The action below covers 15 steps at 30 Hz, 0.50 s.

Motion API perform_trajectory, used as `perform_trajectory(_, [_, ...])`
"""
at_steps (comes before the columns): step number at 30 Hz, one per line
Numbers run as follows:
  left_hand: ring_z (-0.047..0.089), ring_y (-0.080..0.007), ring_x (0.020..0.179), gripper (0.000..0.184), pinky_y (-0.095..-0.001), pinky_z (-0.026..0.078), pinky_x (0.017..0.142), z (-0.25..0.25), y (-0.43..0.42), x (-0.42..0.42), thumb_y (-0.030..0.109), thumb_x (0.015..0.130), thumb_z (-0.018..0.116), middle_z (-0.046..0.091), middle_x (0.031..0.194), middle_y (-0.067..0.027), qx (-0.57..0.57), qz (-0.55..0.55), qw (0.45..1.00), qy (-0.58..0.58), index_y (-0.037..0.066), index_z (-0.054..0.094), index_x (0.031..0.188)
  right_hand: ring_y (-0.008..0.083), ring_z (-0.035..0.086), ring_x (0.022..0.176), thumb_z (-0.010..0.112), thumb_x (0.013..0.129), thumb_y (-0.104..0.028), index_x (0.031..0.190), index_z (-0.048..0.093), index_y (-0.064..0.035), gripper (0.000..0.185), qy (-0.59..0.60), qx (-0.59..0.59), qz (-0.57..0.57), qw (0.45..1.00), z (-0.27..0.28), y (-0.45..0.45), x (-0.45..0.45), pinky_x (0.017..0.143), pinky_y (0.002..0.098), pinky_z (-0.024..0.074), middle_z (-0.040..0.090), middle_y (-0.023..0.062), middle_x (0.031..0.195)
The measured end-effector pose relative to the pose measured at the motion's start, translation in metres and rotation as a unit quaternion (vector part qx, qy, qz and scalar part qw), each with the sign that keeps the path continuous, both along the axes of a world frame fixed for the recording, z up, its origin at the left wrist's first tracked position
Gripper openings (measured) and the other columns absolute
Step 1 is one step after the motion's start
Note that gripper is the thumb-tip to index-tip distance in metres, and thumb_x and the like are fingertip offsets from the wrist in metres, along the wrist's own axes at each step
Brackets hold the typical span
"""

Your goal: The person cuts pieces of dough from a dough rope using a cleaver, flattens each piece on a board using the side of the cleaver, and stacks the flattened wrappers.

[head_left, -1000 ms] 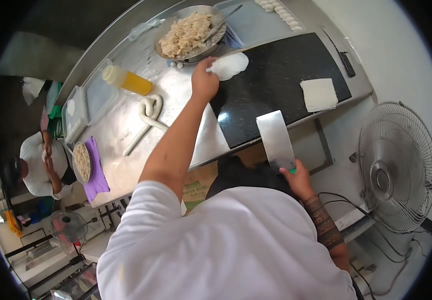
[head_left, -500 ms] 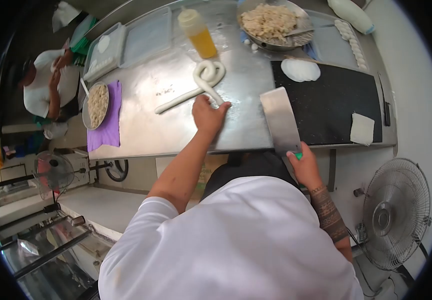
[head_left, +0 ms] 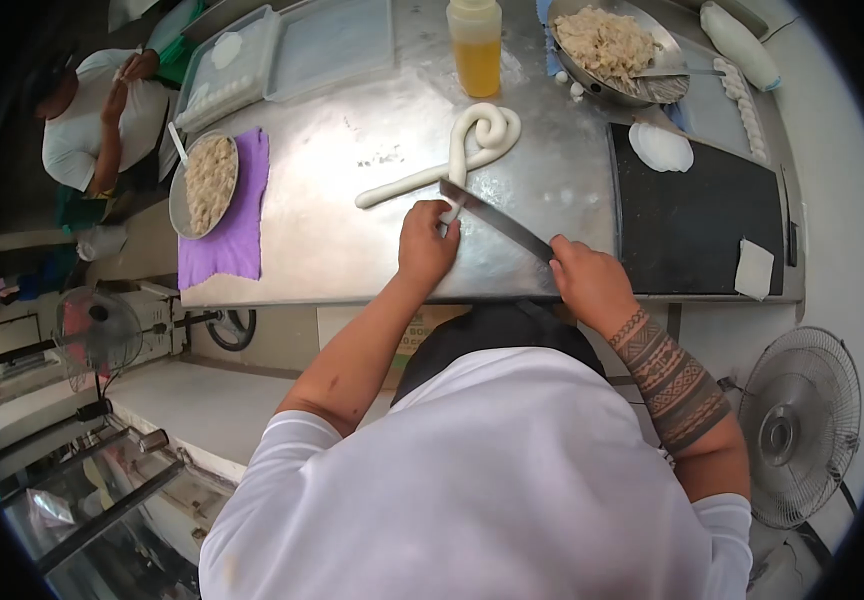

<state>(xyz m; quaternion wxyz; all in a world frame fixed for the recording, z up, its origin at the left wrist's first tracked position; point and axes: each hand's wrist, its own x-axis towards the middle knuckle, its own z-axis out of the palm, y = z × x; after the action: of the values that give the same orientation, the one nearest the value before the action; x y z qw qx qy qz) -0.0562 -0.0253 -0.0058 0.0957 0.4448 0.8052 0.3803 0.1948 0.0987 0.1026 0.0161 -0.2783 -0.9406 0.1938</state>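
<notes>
Dough rope [head_left: 458, 155] now has the cleaver [head_left: 500, 221] over its near end.

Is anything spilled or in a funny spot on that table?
No big spill stands out. A few small white balls sit loose beside the big metal bowl, which looks stray. Small specks also mark the bare steel near the dough rope; I can't tell whether they're crumbs or smudges.
</notes>
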Motion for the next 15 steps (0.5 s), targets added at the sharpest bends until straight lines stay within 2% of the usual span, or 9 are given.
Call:
perform_trajectory(5, [0.066,-0.037,0.094,0.025,-0.0473,0.054,0.085,0.001,-0.001,-0.009,0.006,0.084,0.081,0.068,0.102,-0.0155,0.002,-0.043,0.999,-0.024,0.004,0.071,0.107,0.0365,0.072,0.073,0.062,0.093,-0.01,0.108,0.058,-0.0088,0.015,-0.061,0.09,0.06,0.992,0.017,0.002,-0.012,0.063,0.0485,0.0577,0.064,0.0134,0.082])
perform_trajectory(8, [0.066,-0.0379,0.096,0.023,-0.0479,0.054,0.086,-0.005,-0.001,-0.012,0.006,0.084,0.081,0.069,0.103,-0.0163,0.009,-0.051,0.999,-0.014,0.003,0.072,0.105,0.0354,0.072,0.071,0.061,0.093,-0.009,0.109,0.058,-0.0094,0.016,-0.065,0.093,0.066,0.991,0.026,0.001,-0.015,0.06,0.047,0.0575,0.064,0.0131,0.083])
perform_trajectory(15, [0.066,-0.0398,0.1,0.024,-0.0486,0.054,0.088,-0.01,-0.004,-0.014,0.006,0.085,0.079,0.068,0.105,-0.0174,0.007,-0.059,0.998,0.015,0.001,0.071,0.107,0.0371,0.072,0.077,0.059,0.095,-0.008,0.114,0.06,-0.0096,0.019,-0.082,0.071,0.067,0.992,0.021,0.008,-0.02,0.067,0.0489,0.0583,0.066,0.0153,0.087])
